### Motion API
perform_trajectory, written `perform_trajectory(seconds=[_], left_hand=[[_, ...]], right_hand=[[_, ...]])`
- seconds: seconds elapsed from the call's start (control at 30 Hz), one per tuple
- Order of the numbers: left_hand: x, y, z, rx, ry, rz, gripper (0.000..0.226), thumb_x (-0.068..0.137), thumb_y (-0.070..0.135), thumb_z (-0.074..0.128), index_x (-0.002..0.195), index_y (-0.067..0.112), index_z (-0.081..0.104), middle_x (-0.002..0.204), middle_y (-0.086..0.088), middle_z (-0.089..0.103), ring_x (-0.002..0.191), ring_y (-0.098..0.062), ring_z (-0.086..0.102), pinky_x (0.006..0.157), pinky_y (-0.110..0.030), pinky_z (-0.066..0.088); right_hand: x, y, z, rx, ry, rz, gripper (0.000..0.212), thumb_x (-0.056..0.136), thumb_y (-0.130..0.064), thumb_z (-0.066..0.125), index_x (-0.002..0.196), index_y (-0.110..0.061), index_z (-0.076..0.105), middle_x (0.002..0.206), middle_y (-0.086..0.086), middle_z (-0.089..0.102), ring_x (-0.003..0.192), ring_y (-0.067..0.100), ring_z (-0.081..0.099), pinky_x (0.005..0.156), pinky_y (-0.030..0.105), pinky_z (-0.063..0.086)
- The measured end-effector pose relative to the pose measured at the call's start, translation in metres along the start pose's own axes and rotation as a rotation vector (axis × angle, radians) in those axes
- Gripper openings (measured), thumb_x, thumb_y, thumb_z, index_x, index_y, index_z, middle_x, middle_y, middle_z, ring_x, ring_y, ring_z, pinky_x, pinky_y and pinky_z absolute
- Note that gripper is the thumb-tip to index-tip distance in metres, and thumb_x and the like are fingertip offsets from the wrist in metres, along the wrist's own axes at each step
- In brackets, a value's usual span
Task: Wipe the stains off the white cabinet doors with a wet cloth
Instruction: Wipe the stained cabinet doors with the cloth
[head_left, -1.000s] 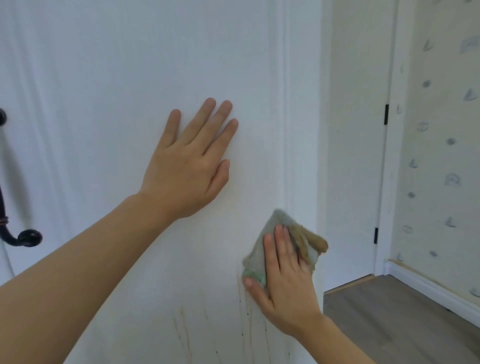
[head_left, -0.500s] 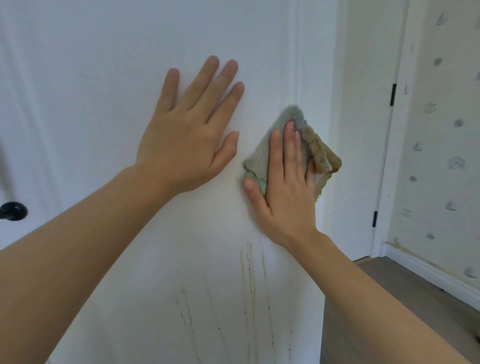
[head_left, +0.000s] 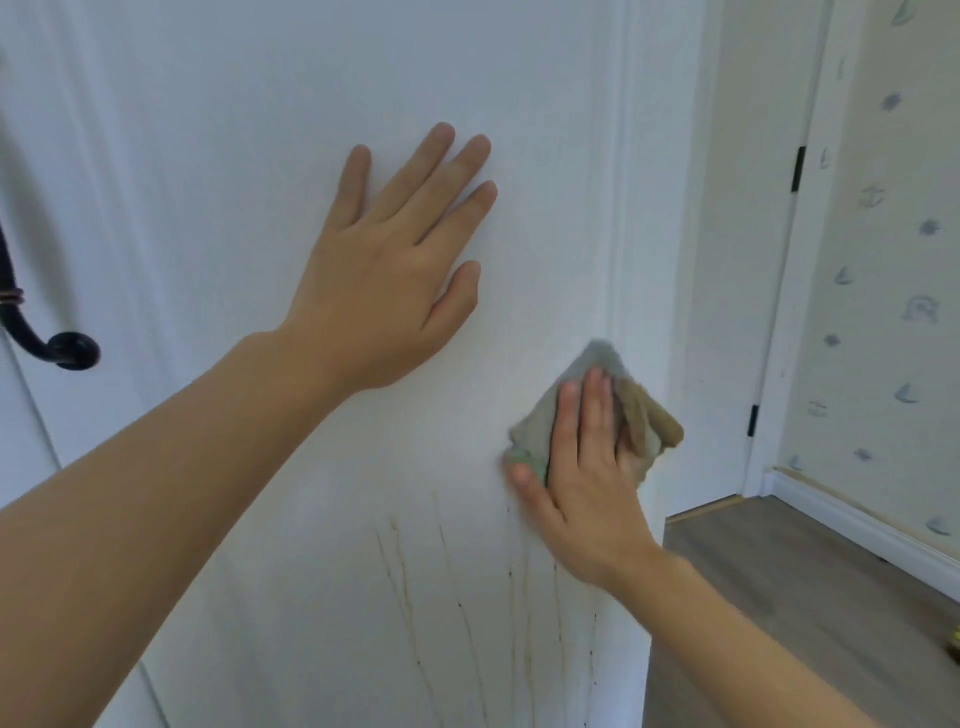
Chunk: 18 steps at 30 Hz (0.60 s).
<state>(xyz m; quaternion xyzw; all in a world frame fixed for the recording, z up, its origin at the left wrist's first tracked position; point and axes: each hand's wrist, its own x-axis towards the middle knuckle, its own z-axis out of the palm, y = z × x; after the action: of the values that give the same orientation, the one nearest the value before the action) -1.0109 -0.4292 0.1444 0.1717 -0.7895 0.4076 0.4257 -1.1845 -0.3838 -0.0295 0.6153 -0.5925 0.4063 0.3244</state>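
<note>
A white cabinet door fills most of the view. Thin brown drip stains run down its lower part. My left hand lies flat on the door with straight, spread fingers. Lower and to the right, my right hand presses a folded grey-green and tan cloth against the door near its right edge, just above the stains. The fingers lie straight over the cloth.
A black curved door handle sits at the left edge. To the right stand a white room door with black hinges, a patterned wall, a white baseboard and grey wood floor.
My right hand slid the cloth up the door beside my left hand, then back down towards the stains. My left hand stayed flat on the door.
</note>
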Motion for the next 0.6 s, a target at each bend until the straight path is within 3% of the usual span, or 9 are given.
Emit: perform_trajectory(seconds=[0.1,0.17,0.27,0.43,0.53,0.6], left_hand=[[-0.025,0.001,-0.006,0.000,0.047,-0.071,0.050,0.095,0.027,0.034,0.138,0.004,0.043,0.151,-0.012,0.029,0.141,-0.028,0.020,0.110,-0.056,0.008],[-0.039,0.001,-0.007,0.007,0.066,-0.135,0.050,0.095,0.027,0.034,0.139,0.004,0.041,0.152,-0.012,0.028,0.141,-0.030,0.019,0.110,-0.057,0.006],[-0.060,0.004,0.002,0.037,0.058,-0.151,0.051,0.096,0.028,0.034,0.140,0.002,0.039,0.152,-0.014,0.027,0.141,-0.031,0.019,0.108,-0.061,0.007],[-0.076,0.013,0.019,0.053,0.093,-0.133,0.050,0.097,0.031,0.032,0.139,0.004,0.041,0.151,-0.012,0.030,0.141,-0.028,0.023,0.107,-0.063,0.009],[-0.076,0.012,0.018,0.027,0.107,-0.142,0.050,0.097,0.032,0.032,0.137,0.005,0.043,0.151,-0.011,0.030,0.141,-0.026,0.023,0.107,-0.063,0.009],[-0.076,0.010,0.015,0.018,0.097,-0.132,0.050,0.098,0.033,0.031,0.137,0.005,0.043,0.150,-0.013,0.032,0.140,-0.028,0.025,0.107,-0.064,0.011]], right_hand=[[0.094,-0.014,-0.033,0.056,0.115,0.056,0.081,0.092,-0.064,0.003,0.149,-0.007,-0.005,0.158,0.016,-0.004,0.145,0.026,-0.005,0.113,0.034,-0.012],[0.126,-0.020,-0.044,0.095,0.177,0.088,0.082,0.092,-0.062,0.011,0.150,-0.006,-0.002,0.159,0.014,-0.005,0.146,0.025,-0.007,0.113,0.043,-0.006],[0.095,-0.029,-0.027,0.073,0.223,0.048,0.080,0.093,-0.059,0.015,0.150,-0.005,0.002,0.158,0.015,-0.003,0.146,0.027,-0.007,0.113,0.043,-0.006],[-0.038,-0.025,0.030,-0.134,0.005,-0.141,0.073,0.098,-0.057,0.014,0.150,-0.013,-0.013,0.156,0.002,-0.021,0.145,0.026,-0.013,0.116,0.035,-0.010],[-0.031,-0.024,0.026,-0.131,-0.003,-0.172,0.071,0.099,-0.056,0.012,0.149,-0.014,-0.015,0.156,0.001,-0.024,0.145,0.024,-0.015,0.117,0.035,-0.011],[0.010,-0.033,0.011,-0.060,0.074,-0.157,0.071,0.098,-0.056,0.010,0.150,-0.009,-0.006,0.157,0.008,-0.013,0.144,0.022,-0.014,0.116,0.035,-0.010]])
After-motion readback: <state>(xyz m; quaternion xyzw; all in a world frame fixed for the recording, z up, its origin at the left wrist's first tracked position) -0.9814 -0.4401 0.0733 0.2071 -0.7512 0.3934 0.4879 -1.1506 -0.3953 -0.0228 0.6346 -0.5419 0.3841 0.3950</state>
